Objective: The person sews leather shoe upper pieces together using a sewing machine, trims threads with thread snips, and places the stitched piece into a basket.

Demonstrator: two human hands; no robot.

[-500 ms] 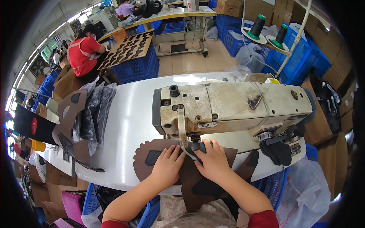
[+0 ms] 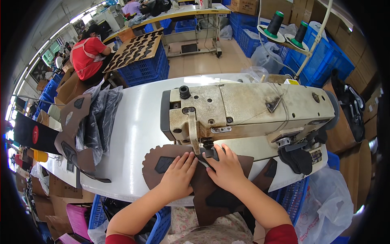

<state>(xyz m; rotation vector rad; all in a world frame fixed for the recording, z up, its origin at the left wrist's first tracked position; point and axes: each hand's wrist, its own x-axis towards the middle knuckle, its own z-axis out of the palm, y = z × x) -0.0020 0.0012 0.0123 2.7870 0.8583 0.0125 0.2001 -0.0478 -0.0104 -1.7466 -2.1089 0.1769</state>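
Tabletop (image 2: 132, 122): two hands (image 2: 181, 173) (image 2: 226, 168), one machine (image 2: 252, 106) (two spools (image 2: 275, 25) (image 2: 300, 34))

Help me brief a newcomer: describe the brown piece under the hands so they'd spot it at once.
Find the cream sewing machine on the white table. In front of its left end, the left hand and right hand lie on a dark brown piece. Unlike the brown pieces at the table's left, it has a toothed, rounded edge.
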